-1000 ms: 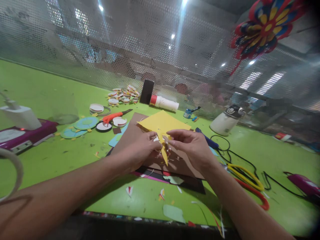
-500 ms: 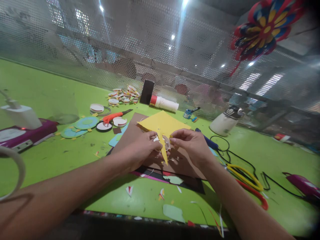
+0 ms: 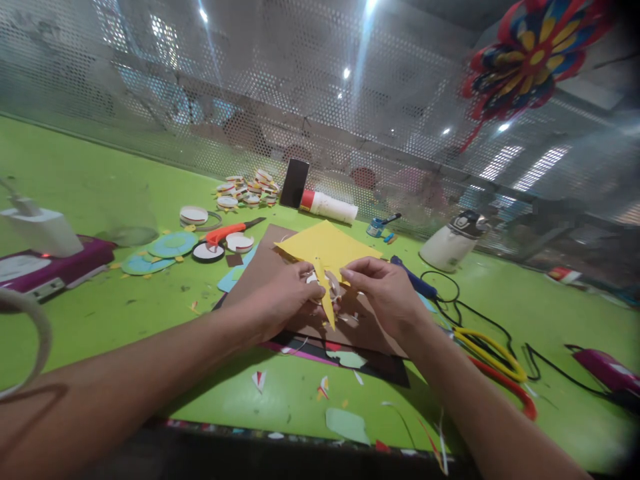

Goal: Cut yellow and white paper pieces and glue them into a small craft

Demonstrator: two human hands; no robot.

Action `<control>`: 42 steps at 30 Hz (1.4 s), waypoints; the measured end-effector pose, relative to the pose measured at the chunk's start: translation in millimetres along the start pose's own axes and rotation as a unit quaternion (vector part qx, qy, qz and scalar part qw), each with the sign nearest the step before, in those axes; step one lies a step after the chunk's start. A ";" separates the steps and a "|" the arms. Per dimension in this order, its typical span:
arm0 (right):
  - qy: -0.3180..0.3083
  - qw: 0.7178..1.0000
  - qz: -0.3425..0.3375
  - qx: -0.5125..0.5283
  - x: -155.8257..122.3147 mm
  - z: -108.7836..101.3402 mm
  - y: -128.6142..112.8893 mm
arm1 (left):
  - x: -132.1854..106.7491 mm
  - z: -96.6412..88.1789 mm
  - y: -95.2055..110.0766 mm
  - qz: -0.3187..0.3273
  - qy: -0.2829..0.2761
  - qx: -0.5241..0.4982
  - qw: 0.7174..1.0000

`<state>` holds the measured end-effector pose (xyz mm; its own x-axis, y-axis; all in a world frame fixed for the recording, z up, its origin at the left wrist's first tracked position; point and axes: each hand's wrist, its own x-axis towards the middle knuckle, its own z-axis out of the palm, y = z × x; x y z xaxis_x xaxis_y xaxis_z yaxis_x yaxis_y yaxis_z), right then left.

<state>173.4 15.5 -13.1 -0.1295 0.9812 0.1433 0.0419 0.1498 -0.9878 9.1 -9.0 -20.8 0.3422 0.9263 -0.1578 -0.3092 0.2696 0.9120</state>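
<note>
My left hand (image 3: 283, 297) is closed, thumb on top, around a narrow pointed strip of yellow paper (image 3: 327, 301) and a small whitish ring (image 3: 336, 287) behind it. To the right, my right hand (image 3: 387, 288) has its thumb and index finger pinched together close to the ring. Whatever sits between those fingertips is too small to make out. Just beyond both hands lies a square yellow sheet (image 3: 330, 241). Under it are a brown board (image 3: 255, 283) and darker sheets.
Orange-handled scissors (image 3: 225, 233), blue paper rings (image 3: 173, 245) and a pile of small white rings (image 3: 250, 190) are at left. A phone (image 3: 295, 183) leans on a white tube (image 3: 330, 207). On the right are a white container (image 3: 450, 243), a cable and yellow-and-red handles (image 3: 493, 353). Paper scraps litter the green table.
My right fingertips have shifted very slightly, and the small yellow bit seen at them earlier no longer shows. My left hand keeps the strip and ring in nearly the same place.
</note>
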 end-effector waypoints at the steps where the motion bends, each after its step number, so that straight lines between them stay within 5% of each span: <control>1: 0.004 1.000 -0.004 0.000 -0.5 0.9 -0.4 | -0.2 -0.1 -0.1 0.000 0.000 0.000 1.000; 17: 0.042 0.997 -0.038 -0.050 -4.0 9.7 3.3 | -1.7 4.2 0.7 -0.014 0.012 0.014 1.000; 32: 0.079 0.945 -0.196 -0.250 -2.9 11.9 21.2 | -2.9 4.1 -0.7 -0.014 0.037 0.016 0.999; 42: 0.081 0.947 -0.183 -0.251 -4.8 14.0 20.6 | -4.2 6.0 1.5 -0.026 0.041 0.021 0.999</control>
<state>161.0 12.1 -35.0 -0.0740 0.8525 0.5174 0.4950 0.4818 -0.7231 12.4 -14.0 -16.5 0.2835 0.9299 -0.2345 -0.2550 0.3088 0.9163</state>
